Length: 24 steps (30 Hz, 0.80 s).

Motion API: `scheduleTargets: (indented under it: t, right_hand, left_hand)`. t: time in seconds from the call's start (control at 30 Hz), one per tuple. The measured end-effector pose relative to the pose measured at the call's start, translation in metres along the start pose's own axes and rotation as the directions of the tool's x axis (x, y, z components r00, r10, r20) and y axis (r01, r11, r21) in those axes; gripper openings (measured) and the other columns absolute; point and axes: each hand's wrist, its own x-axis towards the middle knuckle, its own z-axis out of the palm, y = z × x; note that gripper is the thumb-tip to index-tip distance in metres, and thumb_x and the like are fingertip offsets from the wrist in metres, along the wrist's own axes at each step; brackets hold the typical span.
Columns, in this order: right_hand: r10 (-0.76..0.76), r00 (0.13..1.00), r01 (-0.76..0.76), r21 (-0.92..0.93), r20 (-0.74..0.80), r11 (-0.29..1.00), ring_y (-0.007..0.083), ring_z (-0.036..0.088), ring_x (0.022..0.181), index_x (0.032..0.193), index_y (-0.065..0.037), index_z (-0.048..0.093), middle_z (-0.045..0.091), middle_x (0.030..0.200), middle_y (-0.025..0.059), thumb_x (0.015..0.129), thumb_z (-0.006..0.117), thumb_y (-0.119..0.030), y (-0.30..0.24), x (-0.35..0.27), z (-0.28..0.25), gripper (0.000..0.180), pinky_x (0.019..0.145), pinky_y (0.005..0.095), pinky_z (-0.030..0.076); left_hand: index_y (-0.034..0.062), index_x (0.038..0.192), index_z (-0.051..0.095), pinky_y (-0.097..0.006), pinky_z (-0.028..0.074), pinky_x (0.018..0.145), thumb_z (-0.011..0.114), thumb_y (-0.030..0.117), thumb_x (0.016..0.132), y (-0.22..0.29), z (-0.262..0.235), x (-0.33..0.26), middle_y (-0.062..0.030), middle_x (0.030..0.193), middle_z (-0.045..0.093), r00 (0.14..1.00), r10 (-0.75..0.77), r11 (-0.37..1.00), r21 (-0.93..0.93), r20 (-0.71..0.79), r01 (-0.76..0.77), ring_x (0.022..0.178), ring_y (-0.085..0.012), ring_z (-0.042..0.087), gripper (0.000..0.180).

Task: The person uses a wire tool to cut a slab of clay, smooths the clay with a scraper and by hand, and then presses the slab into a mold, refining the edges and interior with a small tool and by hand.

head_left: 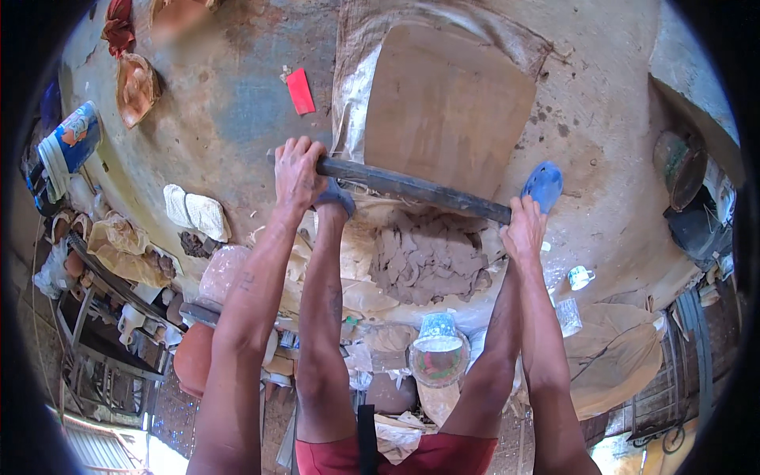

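My left hand [298, 176] is closed around the left end of a long dark pipe [416, 187]. Near its right end, my right hand [523, 229] grips the same pipe. The pipe slants across, its right end nearer to me, over the near edge of a smooth brown slab [451, 103] that looks like clay. Under the slab is a pale woven sack [356, 79] with a crumpled border. A lumpy grey-brown heap of clay [427, 257] lies between my legs, on the near side of the pipe.
My feet in blue sandals [543, 187] stand either side of the clay. A red rectangular piece [300, 91] lies left of the sack. White folded cloths [196, 212], a blue-and-white tub [438, 331] and a small cup [580, 277] sit nearby. Buckets [71, 142] stand far left.
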Motion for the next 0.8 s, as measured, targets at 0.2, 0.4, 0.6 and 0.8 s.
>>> scheduleTargets:
  t: [0.2,0.4,0.6,0.8]
  right_hand:
    - [-0.055,0.998,0.055,0.069,0.000,0.996,0.0379,0.055,0.111,0.105,-0.005,0.061,0.055,0.107,0.0159,0.068,0.070,0.002,-0.001,-0.033,0.029,0.039,0.095,0.0523,0.043]
    - [-0.045,0.999,0.044,0.017,0.028,0.999,0.0384,0.054,0.114,0.111,-0.004,0.060,0.055,0.112,0.0175,0.071,0.073,-0.003,-0.006,-0.046,0.032,0.043,0.100,0.0529,0.043]
    - [-0.025,0.999,0.026,-0.024,0.037,0.999,0.0372,0.054,0.115,0.112,-0.004,0.060,0.055,0.116,0.0167,0.073,0.077,-0.006,-0.006,-0.053,0.035,0.043,0.101,0.0526,0.042]
    - [-0.016,1.000,0.017,-0.030,0.021,0.999,0.0366,0.055,0.114,0.111,-0.006,0.061,0.056,0.116,0.0162,0.072,0.080,-0.009,-0.003,-0.048,0.042,0.044,0.098,0.0515,0.043]
  left_hand:
    - [0.0129,0.095,0.065,-0.045,0.043,0.087,0.077,0.005,0.052,0.004,0.015,-0.043,-0.0070,0.095,0.058,0.998,-0.047,0.999,-0.020,0.047,0.048,0.098,-0.0316,0.056,0.045]
    - [0.0134,0.097,0.066,-0.046,0.042,0.088,0.078,0.006,0.052,0.001,0.028,-0.063,-0.0067,0.095,0.057,0.999,-0.049,0.998,-0.039,-0.007,0.048,0.099,-0.0320,0.056,0.047]
    - [0.0135,0.095,0.069,-0.044,0.043,0.093,0.078,0.010,0.057,0.002,0.035,-0.065,-0.0057,0.097,0.058,0.998,-0.058,0.997,-0.047,0.010,0.058,0.100,-0.0299,0.057,0.039]
    - [0.0123,0.100,0.070,-0.046,0.043,0.093,0.078,0.008,0.057,-0.002,0.051,-0.082,-0.0079,0.097,0.058,0.996,-0.084,0.996,-0.038,-0.024,0.083,0.103,-0.0324,0.057,0.044]
